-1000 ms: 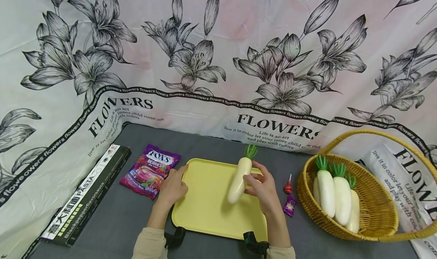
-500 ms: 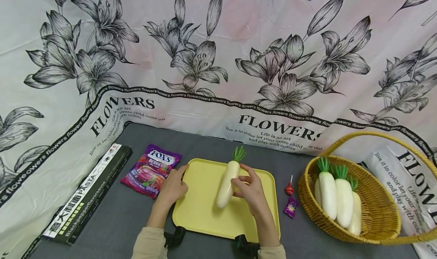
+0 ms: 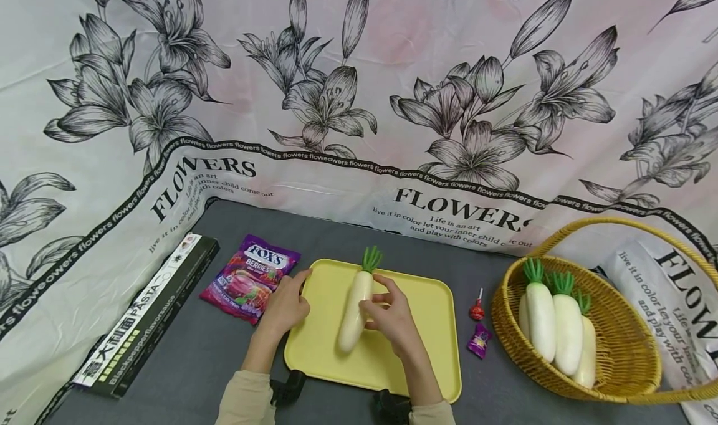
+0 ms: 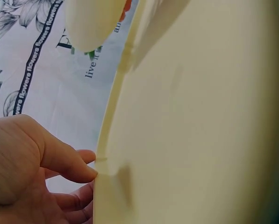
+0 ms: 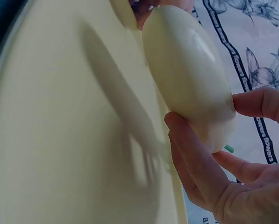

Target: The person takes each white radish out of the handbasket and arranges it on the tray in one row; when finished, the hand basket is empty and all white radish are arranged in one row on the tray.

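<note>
My right hand [image 3: 395, 319] holds a white radish [image 3: 354, 316] with a green leafy top between thumb and fingers. It hangs over the yellow tray [image 3: 429, 338], leaves toward the back wall, blunt end tilted toward me. In the right wrist view, thumb and fingertips grip the sides of the radish [image 5: 188, 65], and its shadow falls on the tray [image 5: 46, 140]. At the tray's left rim is my left hand [image 3: 286, 306]; the left wrist view has its thumb and finger pinching the edge of the tray [image 4: 200, 121].
Several similar radishes lie in a wicker basket [image 3: 634, 334] on the right. Between basket and tray are a red lollipop [image 3: 477, 310] and a purple wrapped candy [image 3: 479, 341]. On the left lie a purple candy bag [image 3: 249, 278] and a long pasta box [image 3: 151, 313].
My right hand has carried the radish leftward across the tray, from its right half to nearer the middle. The left hand stays at the tray's left rim.
</note>
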Tool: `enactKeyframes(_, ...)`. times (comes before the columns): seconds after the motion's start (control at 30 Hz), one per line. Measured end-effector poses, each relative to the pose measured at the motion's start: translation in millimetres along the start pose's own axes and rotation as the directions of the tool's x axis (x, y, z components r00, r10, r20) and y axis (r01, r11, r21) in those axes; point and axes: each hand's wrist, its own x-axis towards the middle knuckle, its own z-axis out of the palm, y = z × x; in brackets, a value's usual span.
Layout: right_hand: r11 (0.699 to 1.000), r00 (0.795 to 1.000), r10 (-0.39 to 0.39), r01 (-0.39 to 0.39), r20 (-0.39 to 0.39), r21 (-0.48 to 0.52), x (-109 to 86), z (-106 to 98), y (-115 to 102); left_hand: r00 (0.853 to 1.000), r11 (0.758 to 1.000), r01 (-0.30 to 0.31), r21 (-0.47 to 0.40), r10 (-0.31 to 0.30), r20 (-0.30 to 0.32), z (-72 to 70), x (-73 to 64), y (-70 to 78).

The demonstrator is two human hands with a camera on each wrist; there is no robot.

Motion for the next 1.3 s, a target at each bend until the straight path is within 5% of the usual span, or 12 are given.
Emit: enactKeyframes(1.3, 0.990, 0.997, -0.048, 0.055, 0.058, -0.126, -4.1, 41.0, 11.5, 1.000, 1.000, 0.013, -0.014, -0.013, 0.026, -2.0, 1.4, -0.6)
